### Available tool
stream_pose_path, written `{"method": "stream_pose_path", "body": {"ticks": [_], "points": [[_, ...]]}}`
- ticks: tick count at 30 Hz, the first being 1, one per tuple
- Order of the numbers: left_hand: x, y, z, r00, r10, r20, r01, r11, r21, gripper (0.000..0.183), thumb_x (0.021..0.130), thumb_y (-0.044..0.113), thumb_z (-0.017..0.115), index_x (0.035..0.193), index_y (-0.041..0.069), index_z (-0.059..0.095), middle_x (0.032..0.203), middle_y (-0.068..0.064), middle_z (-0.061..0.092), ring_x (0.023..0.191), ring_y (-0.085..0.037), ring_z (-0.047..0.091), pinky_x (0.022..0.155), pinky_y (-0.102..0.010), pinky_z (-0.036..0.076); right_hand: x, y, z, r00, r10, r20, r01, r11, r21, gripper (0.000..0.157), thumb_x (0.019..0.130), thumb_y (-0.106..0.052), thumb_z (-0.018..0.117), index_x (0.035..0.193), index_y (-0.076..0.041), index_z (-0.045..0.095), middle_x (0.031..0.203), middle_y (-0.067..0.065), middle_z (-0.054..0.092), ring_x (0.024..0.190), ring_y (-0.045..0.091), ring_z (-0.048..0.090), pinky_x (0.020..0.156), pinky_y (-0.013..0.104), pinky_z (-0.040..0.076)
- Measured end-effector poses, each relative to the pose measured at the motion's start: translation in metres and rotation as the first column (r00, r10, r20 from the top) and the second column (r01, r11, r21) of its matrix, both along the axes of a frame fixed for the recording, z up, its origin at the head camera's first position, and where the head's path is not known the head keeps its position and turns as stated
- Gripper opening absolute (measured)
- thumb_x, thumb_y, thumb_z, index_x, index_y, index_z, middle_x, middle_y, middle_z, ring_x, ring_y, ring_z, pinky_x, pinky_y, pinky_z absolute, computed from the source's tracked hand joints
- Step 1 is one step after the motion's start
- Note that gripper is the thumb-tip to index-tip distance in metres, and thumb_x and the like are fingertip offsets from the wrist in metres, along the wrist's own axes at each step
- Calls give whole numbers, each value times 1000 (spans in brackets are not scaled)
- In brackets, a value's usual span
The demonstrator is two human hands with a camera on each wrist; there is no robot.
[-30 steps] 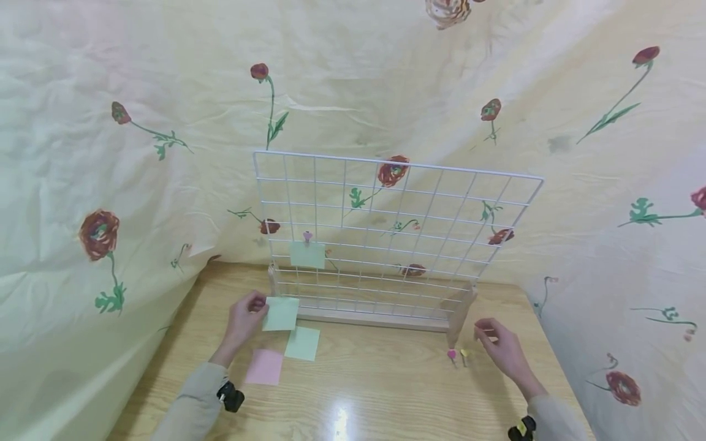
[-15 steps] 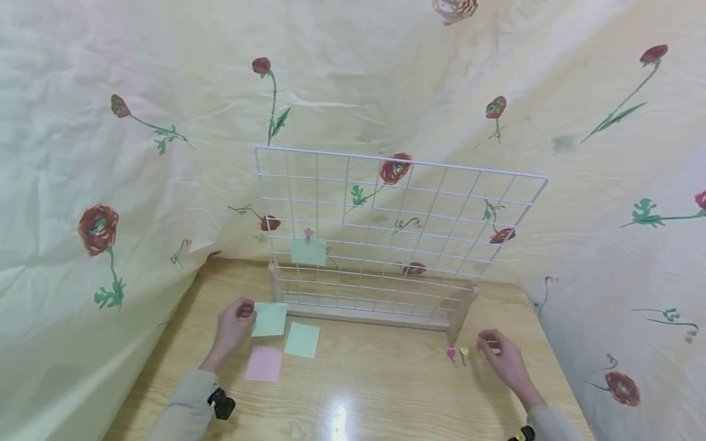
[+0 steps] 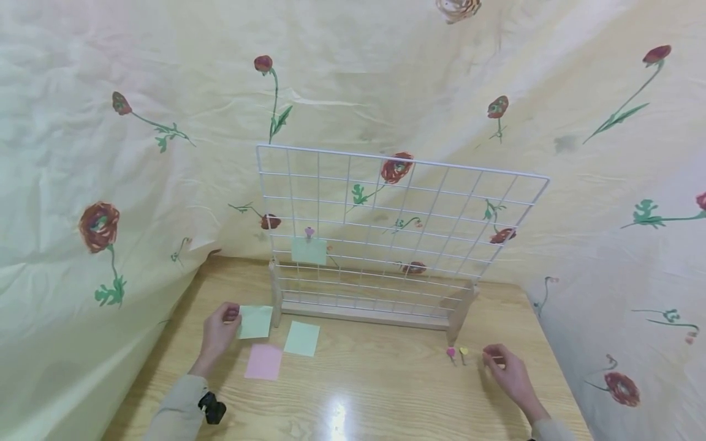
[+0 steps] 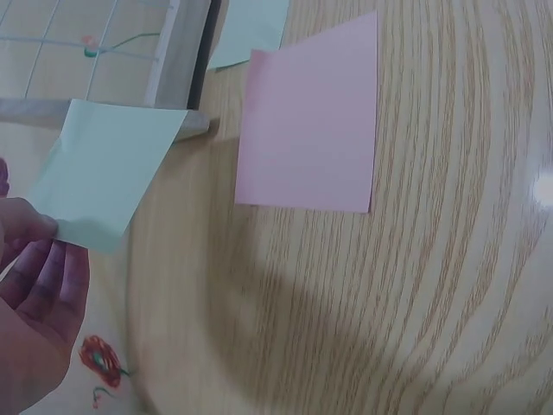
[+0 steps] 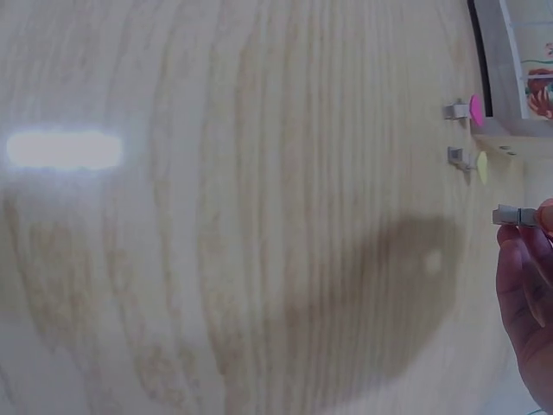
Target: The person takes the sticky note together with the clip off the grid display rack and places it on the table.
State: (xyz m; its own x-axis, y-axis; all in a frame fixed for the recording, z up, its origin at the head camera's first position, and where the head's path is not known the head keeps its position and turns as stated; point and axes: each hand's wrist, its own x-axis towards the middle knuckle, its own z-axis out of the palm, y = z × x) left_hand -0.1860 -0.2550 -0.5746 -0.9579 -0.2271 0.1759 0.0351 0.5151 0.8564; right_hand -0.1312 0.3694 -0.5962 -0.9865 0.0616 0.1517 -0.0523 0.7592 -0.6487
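Note:
My left hand (image 3: pixel 216 334) pinches a light green sticky note (image 3: pixel 255 322) by its left edge, above the table. In the left wrist view, the thumb lies over the corner of this note. A pink sticky note (image 3: pixel 263 362) and another green note (image 3: pixel 302 339) lie below and beside it. My right hand (image 3: pixel 512 376) pinches a small clip (image 5: pixel 516 216) between thumb and fingers; only its grey end shows in the right wrist view. Left of that hand, a clip with a pink head (image 3: pixel 451 353) and one with a yellow head (image 3: pixel 463 353) lie on the table.
A white wire grid (image 3: pixel 402 162) stands in a wooden base (image 3: pixel 364 313) at the back of the table. A purple clip (image 3: pixel 309 232) holds a green note (image 3: pixel 309 252) on its left part. Flower-printed cloth (image 3: pixel 176 55) hangs behind and at the sides.
My left hand has moved left and slightly down with the green note, away from the grid base. My right hand has drifted a little right and down, still pinching the clip.

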Motion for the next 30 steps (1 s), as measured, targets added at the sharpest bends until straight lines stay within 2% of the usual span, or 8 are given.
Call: {"method": "stream_pose_path", "body": {"ticks": [3, 7, 10, 13, 16, 20, 26, 30], "points": [[0, -5, 0, 1000, 15, 8, -15, 1000, -15, 19, 84, -12, 61, 103, -12, 61, 96, -26, 64, 89, -38, 63, 73, -20, 51, 2, 2, -3, 1000, -5, 29, 5, 1000, -3, 17, 92, -2, 62, 105, 9, 60, 100, 25, 65, 85, 36, 65, 67, 30, 56], [-3, -13, -4, 1000, 26, 14, -25, 999, -30, 17, 86, -12, 60, 103, -10, 61, 96, -26, 65, 90, -38, 63, 71, -18, 49, 3, 4, -7, 996, -7, 88, 8, 1000, -14, 18, 93, -3, 61, 106, 10, 59, 101, 26, 64, 87, 38, 64, 66, 31, 56], [-5, -18, -8, 999, 34, 25, -33, 999, -34, 17, 87, -11, 59, 103, -10, 61, 97, -26, 64, 90, -38, 62, 70, -15, 46, 1, 6, -10, 993, -4, 116, 4, 1000, -3, 19, 92, -2, 60, 106, 10, 59, 101, 27, 63, 89, 39, 64, 68, 37, 57], [-7, -23, -10, 998, 43, 43, -41, 998, -45, 18, 87, -10, 57, 105, -11, 60, 98, -28, 64, 92, -39, 62, 74, -23, 49, -2, 7, -13, 993, -6, 117, 4, 1000, 20, 18, 91, -1, 61, 105, 11, 59, 99, 27, 63, 88, 39, 64, 71, 41, 56], [-7, -27, -13, 996, 56, 62, -53, 997, -56, 20, 86, -10, 56, 105, -13, 59, 100, -30, 63, 94, -41, 61, 81, -38, 53, -5, 7, -16, 993, -18, 116, 13, 999, 38, 16, 91, 0, 61, 103, 10, 60, 98, 25, 64, 88, 38, 64, 71, 40, 56], [-4, -31, -18, 994, 77, 81, -71, 995, -75, 21, 86, -10, 55, 106, -14, 59, 101, -31, 63, 95, -44, 60, 85, -51, 51, -9, 4, -16, 992, -23, 124, 19, 999, 38, 16, 91, -1, 62, 102, 10, 61, 97, 25, 64, 89, 39, 64, 75, 44, 55], [-3, -33, -23, 993, 85, 83, -77, 993, -94, 20, 86, -11, 56, 105, -15, 59, 101, -32, 63, 94, -45, 61, 83, -52, 51, -16, -3, -15, 978, -49, 201, 44, 999, 28, 22, 95, -8, 59, 107, 10, 60, 102, 27, 63, 93, 41, 62, 73, 44, 56], [-5, -34, -25, 993, 89, 83, -81, 992, -94, 20, 87, -9, 55, 107, -14, 59, 100, -31, 64, 93, -44, 61, 79, -49, 52, -20, -5, -16, 976, -47, 214, 44, 999, 19, 23, 95, -10, 59, 107, 10, 61, 103, 27, 64, 94, 41, 63, 74, 44, 56]]}}
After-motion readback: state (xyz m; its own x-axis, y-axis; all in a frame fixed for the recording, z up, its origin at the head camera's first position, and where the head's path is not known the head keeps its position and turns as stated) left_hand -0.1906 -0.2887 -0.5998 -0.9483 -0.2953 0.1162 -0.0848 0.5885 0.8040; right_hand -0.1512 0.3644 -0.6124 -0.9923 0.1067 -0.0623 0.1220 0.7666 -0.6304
